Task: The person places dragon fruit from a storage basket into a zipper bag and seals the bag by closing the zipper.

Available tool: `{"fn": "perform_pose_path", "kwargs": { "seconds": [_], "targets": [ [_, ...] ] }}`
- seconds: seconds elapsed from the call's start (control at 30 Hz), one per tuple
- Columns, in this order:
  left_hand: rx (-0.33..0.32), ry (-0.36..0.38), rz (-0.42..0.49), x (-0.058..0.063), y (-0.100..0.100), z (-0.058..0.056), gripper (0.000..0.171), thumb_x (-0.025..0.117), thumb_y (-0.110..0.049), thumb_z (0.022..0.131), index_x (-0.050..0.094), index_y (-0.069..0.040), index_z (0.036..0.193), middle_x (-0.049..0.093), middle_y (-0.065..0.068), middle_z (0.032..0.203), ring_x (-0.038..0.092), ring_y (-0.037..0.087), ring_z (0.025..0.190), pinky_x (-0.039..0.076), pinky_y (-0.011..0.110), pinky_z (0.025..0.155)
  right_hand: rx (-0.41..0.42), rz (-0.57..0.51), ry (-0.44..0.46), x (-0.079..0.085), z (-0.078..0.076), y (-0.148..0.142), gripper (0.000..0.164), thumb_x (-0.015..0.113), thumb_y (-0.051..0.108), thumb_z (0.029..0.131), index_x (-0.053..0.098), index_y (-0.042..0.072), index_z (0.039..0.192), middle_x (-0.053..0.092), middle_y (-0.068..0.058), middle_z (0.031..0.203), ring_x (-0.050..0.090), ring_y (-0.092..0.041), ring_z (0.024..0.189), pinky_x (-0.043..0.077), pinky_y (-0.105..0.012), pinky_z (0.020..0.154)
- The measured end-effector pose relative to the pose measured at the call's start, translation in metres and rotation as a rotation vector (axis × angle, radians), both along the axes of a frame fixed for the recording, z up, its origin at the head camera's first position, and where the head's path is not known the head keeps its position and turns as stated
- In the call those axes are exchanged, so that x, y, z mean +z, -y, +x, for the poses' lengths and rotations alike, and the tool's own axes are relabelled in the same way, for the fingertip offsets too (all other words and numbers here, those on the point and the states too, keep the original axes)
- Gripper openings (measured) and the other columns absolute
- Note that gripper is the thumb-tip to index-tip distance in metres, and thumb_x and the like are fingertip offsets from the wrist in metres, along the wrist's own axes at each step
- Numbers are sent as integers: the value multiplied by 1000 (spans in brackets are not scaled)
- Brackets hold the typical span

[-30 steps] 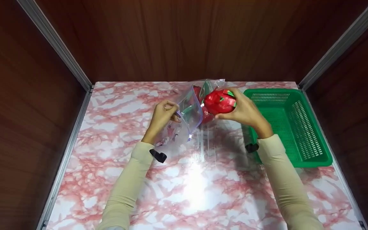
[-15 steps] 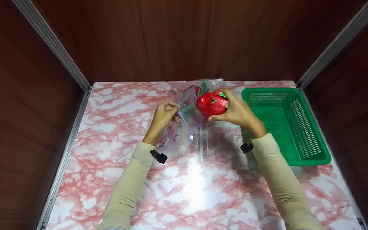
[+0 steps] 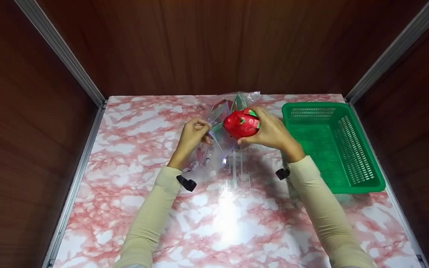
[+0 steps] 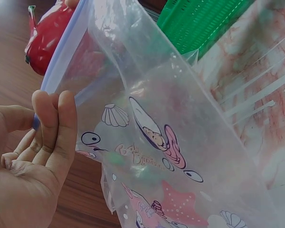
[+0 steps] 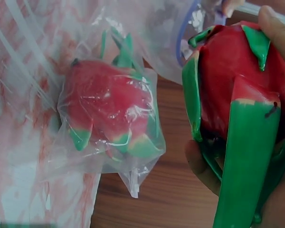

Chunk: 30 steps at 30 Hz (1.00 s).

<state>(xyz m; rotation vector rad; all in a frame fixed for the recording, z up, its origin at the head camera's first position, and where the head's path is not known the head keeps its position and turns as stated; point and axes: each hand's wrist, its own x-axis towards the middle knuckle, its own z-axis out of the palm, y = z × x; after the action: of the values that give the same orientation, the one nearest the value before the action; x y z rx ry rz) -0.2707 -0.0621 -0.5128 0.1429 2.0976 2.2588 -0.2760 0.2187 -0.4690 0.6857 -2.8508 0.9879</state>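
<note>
My right hand [image 3: 270, 129] grips a red dragon fruit [image 3: 241, 125] with green leaf tips, fingers and thumb spread round its leafy end. Its blunt end points left, close over the mouth of a clear zip bag [image 4: 147, 128] printed with shells and a starfish. The left hand [image 3: 195, 136] pinches this bag's purple zip edge [image 4: 66, 45] between thumb and fingertips, holding the mouth apart. Just behind, another clear bag with a dragon fruit [image 5: 109, 97] inside lies on the table; in the head view the held fruit partly covers it.
A green plastic basket [image 3: 320, 149] with slotted walls stands on the right side of the red-and-white marbled table [image 3: 125, 208]. Brown wood-grain panels [image 3: 214, 48] rise behind and on both sides. Clear plastic strips [image 3: 238, 169] lie on the tabletop near the middle.
My right hand has moved left with the dragon fruit, from beside the bag's mouth to over it. The left hand has stayed almost still, still pinching the zip edge.
</note>
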Motion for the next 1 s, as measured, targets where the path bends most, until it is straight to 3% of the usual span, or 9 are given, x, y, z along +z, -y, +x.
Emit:
{"fn": "perform_pose_path", "kwargs": {
  "seconds": [0.33,0.83,1.0],
  "targets": [
    [2,-9,-28,-1,0,0,7,60,-2,103,65,3,104,68,2,65,66,12,49,63,28,56,-4,70,-9,-4,2,9,102,94,58,73,47,17,153,61,-13,145,64,-36,128,60,-58,102],
    [-13,-4,-11,0,-3,2,9,59,-3,103,65,4,105,65,1,66,66,10,49,63,28,57,28,199,-64,-11,4,20,103,88,71,72,47,20,152,61,-12,140,69,-38,118,63,-58,96],
    [-14,1,-7,-2,-3,1,10,59,-1,102,65,6,105,64,0,65,66,10,48,63,26,55,28,217,-45,-12,5,22,105,87,74,72,45,21,153,60,-13,142,68,-38,119,62,-59,97]
  ]
}}
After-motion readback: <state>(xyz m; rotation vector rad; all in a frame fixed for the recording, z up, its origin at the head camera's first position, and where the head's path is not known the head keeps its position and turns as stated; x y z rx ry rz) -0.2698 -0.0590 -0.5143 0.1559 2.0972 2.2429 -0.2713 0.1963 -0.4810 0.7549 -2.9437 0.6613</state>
